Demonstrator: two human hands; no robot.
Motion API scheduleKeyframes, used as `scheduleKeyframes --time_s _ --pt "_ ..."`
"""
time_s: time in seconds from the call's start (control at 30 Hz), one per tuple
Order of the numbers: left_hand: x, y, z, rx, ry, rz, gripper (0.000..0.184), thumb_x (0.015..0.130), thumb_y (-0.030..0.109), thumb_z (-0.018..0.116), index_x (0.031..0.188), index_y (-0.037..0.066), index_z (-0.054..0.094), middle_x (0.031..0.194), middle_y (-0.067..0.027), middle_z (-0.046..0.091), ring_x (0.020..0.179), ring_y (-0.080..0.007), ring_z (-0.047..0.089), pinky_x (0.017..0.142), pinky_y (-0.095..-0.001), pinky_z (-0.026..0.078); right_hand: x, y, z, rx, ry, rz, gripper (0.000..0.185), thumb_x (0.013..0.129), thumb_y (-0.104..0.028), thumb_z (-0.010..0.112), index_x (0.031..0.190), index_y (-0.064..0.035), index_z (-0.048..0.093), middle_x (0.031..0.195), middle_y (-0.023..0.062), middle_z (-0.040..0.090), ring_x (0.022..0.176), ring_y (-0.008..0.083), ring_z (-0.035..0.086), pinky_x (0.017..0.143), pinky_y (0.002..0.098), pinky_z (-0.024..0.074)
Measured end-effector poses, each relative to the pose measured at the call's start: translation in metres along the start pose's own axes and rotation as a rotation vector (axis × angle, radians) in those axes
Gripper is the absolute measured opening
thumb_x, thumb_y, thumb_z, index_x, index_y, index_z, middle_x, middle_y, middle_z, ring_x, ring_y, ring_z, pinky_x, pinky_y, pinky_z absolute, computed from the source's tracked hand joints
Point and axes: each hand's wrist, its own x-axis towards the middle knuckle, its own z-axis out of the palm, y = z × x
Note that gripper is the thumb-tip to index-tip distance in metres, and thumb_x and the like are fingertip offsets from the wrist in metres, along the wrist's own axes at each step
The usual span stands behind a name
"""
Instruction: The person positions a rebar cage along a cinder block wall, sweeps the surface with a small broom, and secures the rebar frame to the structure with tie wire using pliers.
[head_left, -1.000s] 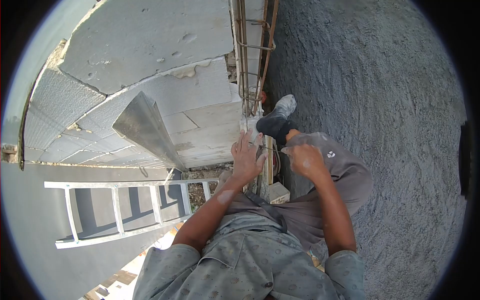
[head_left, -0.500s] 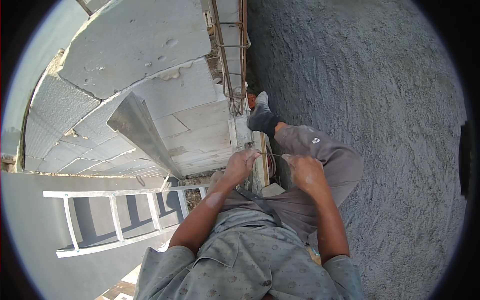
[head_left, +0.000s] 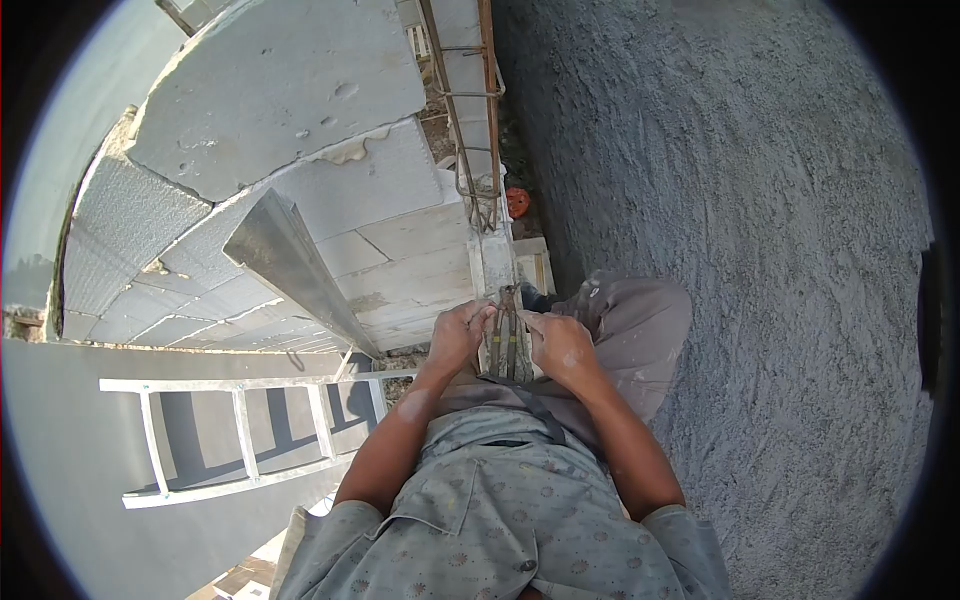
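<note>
My left hand (head_left: 460, 335) is closed in a pinch above the narrow wall top (head_left: 492, 262). Close to its right, my right hand (head_left: 562, 345) is closed too, thumb and finger pressed together. A thin wire showed stretched between them a moment ago; now it is mostly hidden by the fingers. Between and below the hands lies a tool that looks like a pair of pincers (head_left: 505, 335), its two dark handles marked with yellow. Beyond the hands, a rusty rebar cage (head_left: 465, 94) with bent stirrups runs along the wall line.
A pale block wall (head_left: 280, 100) stands on the left, with a metal channel (head_left: 290, 265) leaning against it. An aluminium ladder (head_left: 240, 430) is at lower left. A rough grey plastered wall (head_left: 780, 250) rises close on the right. An orange object (head_left: 517, 202) sits beside the cage.
My hands have come closer together, the right one moving left. My right leg has drawn in and the foot is now mostly hidden. The pincers have come into view between the hands.
</note>
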Motion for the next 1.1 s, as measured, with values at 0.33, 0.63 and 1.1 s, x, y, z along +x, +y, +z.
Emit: scheduleKeyframes --time_s 0.33,0.63,1.1 --pt "0.061 -0.006 0.019 -0.003 -0.02 -0.045 0.023 0.094 0.02 0.06 0.102 0.002 0.07 0.084 -0.0142 0.07 0.077 -0.022 0.067 0.075 -0.0308 0.05 0.028 0.031 -0.001 0.21 -0.018 0.105 0.032 0.088 -0.008 0.055 0.117 -0.002 0.065 0.103 0.0233 0.068 0.092 0.0353 0.068 0.082 0.0371 0.0514" --pt "0.108 -0.06 0.023 0.138 0.156 0.076 0.028 0.092 0.019 0.058 0.112 0.002 0.066 0.107 -0.0215 0.065 0.103 -0.0353 0.062 0.091 -0.0406 0.047 0.061 0.054 0.038 0.181 0.269 0.098 0.034 0.086 -0.009 0.053 0.116 0.0013 0.065 0.098 0.027 0.066 0.094 0.041 0.065 0.083 0.0421 0.0517" --pt "0.077 -0.09 0.054 0.152 0.125 -0.161 0.043 0.088 0.018 0.06 0.125 -0.002 0.055 0.117 -0.0292 0.056 0.11 -0.0433 0.053 0.098 -0.0457 0.041 0.116 0.039 0.057 -0.442 0.243 0.004 0.028 0.082 -0.007 0.054 0.106 0.0001 0.066 0.09 0.0186 0.066 0.073 0.0358 0.067 0.065 0.0431 0.0552"
